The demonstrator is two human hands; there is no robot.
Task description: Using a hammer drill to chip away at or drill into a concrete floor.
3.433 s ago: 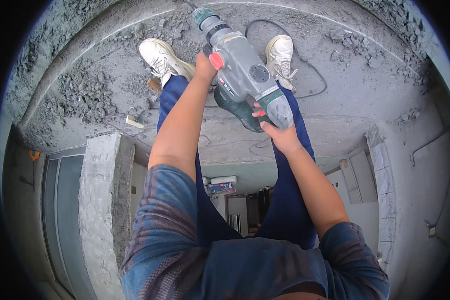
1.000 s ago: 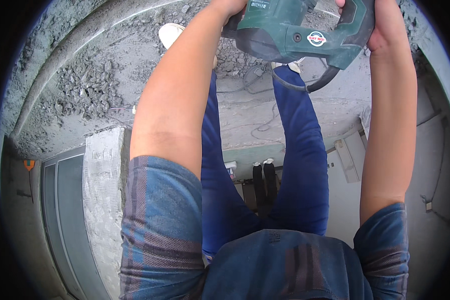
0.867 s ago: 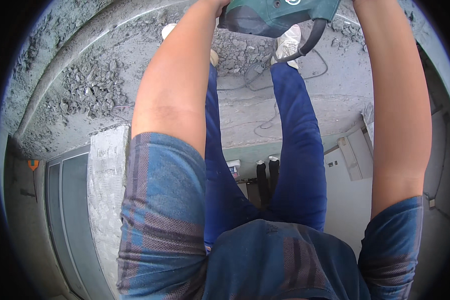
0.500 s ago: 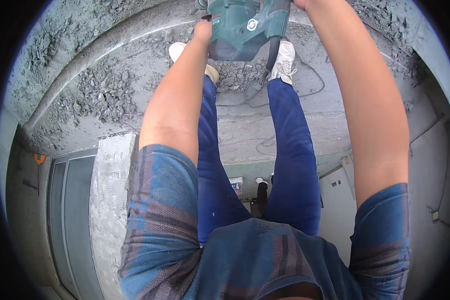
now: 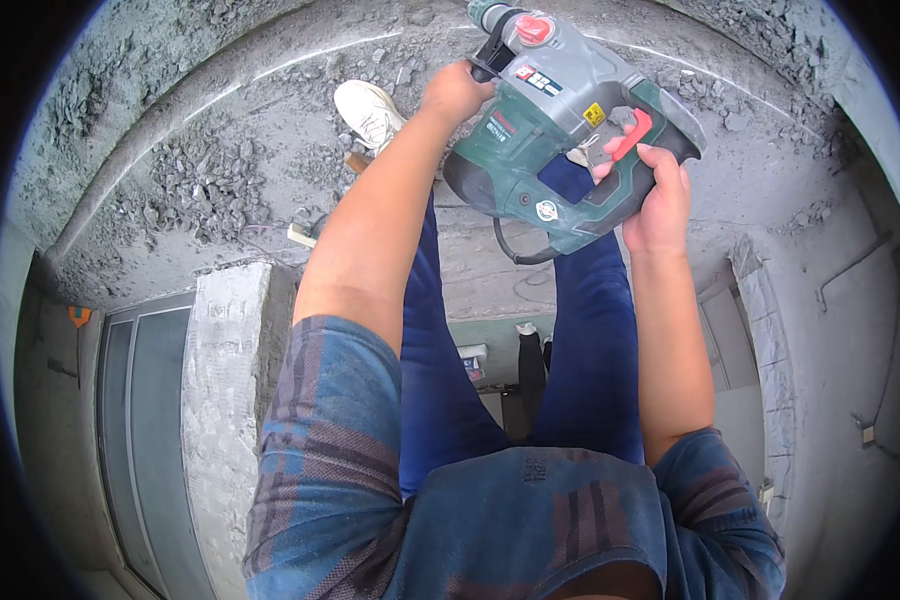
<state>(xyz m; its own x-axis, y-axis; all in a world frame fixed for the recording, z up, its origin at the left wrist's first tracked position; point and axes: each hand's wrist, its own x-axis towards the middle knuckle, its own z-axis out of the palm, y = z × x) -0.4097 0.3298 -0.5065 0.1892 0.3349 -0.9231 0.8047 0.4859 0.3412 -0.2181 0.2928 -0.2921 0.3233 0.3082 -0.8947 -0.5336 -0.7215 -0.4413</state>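
Observation:
A green and grey rotary hammer (image 5: 510,130) is held up in front of me at the top, tilted on its side with its nose toward the upper left. My left hand (image 5: 457,92) is closed round the black side handle (image 5: 491,58) behind the chuck (image 5: 485,12). The rear handle is in my right hand (image 5: 660,200), whose fingers curl through the loop by the red trigger (image 5: 633,134). A dark power cord (image 5: 520,252) hangs in a curve from the tool's underside. Any bit at the nose lies beyond the upper edge.
Broken concrete rubble (image 5: 205,185) is strewn over the floor around my white shoe (image 5: 368,112). A rough concrete pillar (image 5: 225,370) and a framed glass panel (image 5: 160,400) stand at left. A person's dark-clothed leg (image 5: 532,370) shows between my legs.
The rotary hammer has turned from pointing away to lying sideways, and more of it shows. My right arm has bent and drawn inward. Both hands have come lower into view.

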